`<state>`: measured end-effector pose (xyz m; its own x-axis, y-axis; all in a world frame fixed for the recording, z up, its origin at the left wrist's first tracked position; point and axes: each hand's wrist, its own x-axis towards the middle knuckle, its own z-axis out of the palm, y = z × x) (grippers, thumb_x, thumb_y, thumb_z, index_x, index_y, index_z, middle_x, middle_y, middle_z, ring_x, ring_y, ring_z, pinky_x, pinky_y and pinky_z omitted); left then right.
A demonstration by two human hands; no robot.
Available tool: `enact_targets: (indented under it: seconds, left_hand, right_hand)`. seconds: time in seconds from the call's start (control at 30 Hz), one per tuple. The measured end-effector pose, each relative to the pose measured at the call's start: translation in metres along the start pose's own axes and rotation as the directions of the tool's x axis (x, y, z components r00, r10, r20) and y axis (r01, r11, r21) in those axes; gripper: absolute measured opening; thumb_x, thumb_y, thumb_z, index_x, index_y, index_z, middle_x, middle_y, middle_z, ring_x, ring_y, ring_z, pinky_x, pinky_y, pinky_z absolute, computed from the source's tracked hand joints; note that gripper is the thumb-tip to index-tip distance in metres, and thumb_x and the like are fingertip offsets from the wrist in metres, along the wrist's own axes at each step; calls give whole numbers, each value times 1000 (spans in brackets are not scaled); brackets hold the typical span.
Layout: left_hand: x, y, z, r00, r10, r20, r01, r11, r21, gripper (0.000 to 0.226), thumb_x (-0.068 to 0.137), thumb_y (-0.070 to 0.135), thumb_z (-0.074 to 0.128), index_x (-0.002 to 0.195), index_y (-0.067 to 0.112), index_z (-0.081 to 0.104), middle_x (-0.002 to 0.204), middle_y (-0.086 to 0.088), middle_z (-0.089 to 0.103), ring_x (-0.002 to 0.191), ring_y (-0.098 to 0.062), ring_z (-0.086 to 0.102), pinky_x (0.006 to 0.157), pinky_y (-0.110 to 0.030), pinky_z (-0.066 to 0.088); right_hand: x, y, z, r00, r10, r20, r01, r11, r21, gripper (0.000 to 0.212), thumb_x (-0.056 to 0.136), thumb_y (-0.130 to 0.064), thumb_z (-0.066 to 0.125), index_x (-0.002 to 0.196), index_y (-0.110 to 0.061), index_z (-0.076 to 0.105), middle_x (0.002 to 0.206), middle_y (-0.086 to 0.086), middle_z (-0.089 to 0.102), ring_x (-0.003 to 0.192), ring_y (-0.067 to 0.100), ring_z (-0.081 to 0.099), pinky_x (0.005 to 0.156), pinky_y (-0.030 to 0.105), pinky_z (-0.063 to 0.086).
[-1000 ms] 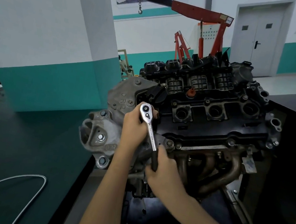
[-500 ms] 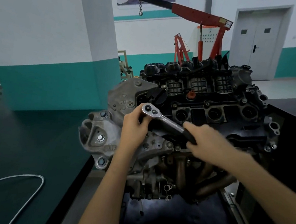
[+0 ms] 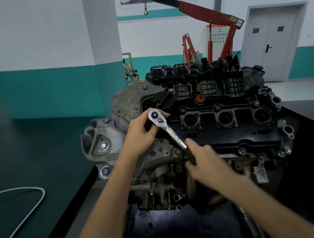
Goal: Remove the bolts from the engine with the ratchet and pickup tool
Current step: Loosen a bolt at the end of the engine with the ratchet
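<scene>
The engine [image 3: 222,128] stands on a stand in front of me, black valve cover on top and grey timing cover at its left end. A chrome ratchet [image 3: 167,129] sits with its head on a bolt at the cover's near left corner; the bolt itself is hidden under the head. My left hand [image 3: 141,135] holds the ratchet head, thumb and fingers curled round it. My right hand [image 3: 204,162], motion-blurred, grips the black handle, which points down and to the right.
A dark green table [image 3: 15,148] lies to the left with a flexible silver cable-like tool [image 3: 18,198] on it. A black cabinet [image 3: 307,141] stands right of the engine. A red engine crane [image 3: 217,26] and a grey door are far behind.
The handle swung from pointing down up toward the right with my right hand, and now it has dropped back lower. My left hand has stayed on the ratchet head.
</scene>
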<state>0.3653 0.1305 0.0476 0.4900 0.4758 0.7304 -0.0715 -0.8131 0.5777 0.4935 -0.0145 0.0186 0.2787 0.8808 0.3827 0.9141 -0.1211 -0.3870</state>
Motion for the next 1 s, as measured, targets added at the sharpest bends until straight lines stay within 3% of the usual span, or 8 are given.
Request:
enact_targets:
  seconds: [0.1,0.2,0.3,0.4,0.57,0.73,0.87,1.0]
  left_hand:
    - [2,0,0,999,-43,6,43,999,-9,21,94,6,58,99,25,65,93,18,68,92,7,60,78,-8,44]
    - [0,-1,6,988,-81,-131,85,996,32,20,93,7,60,104,22,66,87,23,64,82,12,58,74,-6,42]
    - [0,-3,10,975,-81,-206,99,992,79,20,90,2,58,101,16,68,73,18,63,64,4,56,61,-9,41]
    - [0,-5,10,979,-78,-188,97,991,91,18,86,1,54,88,14,67,70,3,65,60,-19,55,59,-34,47]
    - [-3,-3,9,983,-73,-167,78,997,23,13,88,9,62,86,22,66,85,10,71,81,-7,66,73,-23,51]
    - [1,-3,2,999,-35,3,35,999,2,33,88,-6,51,104,19,66,107,14,70,101,-2,62,89,-19,49]
    - [2,-5,6,997,-67,-41,70,994,78,17,95,8,56,100,21,66,80,9,66,68,-3,54,65,-12,42]
    - [1,-4,11,980,-85,-180,109,986,129,13,94,7,57,103,9,66,69,14,59,58,3,51,57,-9,37]
  right_hand:
    - [27,23,-49,992,-128,14,124,917,-380,30,87,-21,56,113,-23,42,74,-4,44,77,28,62,60,28,36]
    - [34,21,-57,984,-176,-27,148,890,-431,26,86,-22,55,109,-22,43,75,-3,49,77,29,61,59,31,37]
    - [6,3,-20,996,-50,-75,39,989,-146,24,83,-21,57,100,-22,41,72,1,51,73,32,62,59,33,45]
    - [-17,-32,32,996,87,-29,-72,943,324,22,81,-14,57,93,-22,40,66,-1,51,59,24,57,53,37,48]
    - [-16,-60,65,986,148,-82,-99,897,430,28,82,-13,53,106,-18,40,73,6,57,69,32,60,62,40,53]
    - [-4,-7,7,1000,8,11,-10,993,121,24,81,-15,58,96,-24,42,73,1,53,67,27,60,61,37,51]
    - [31,21,-56,990,-138,26,136,899,-417,30,86,-22,56,113,-24,42,75,-1,52,78,29,61,60,30,38]
    - [24,13,-46,989,-132,-62,102,929,-355,25,84,-22,57,105,-25,42,69,-5,42,77,30,60,59,30,36]
